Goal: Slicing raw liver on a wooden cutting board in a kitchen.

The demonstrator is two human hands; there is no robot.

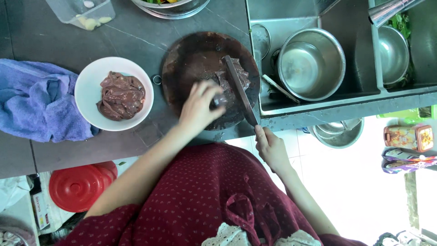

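left hand (199, 107) pinning liver (230, 82) on board (191, 59) | right hand (269, 146) clenched on knife (239, 89) | blade touching liver, beside left fingertips

Dark, wet-looking wooden chopping board (191, 59); glossy white ceramic bowl (91, 95); shiny steel pot (311, 64); soft blue terry cloth towel (38, 100); matt grey stone counter (136, 32).

Dark stone counter (136, 32) carries round wooden board (191, 59), white bowl (91, 77), blue towel (36, 100), clear plastic tub (82, 11)

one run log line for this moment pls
left hand: pressing dark raw liver piece | right hand: gripping large cleaver | surface: round dark wooden chopping board | beside: white bowl of liver
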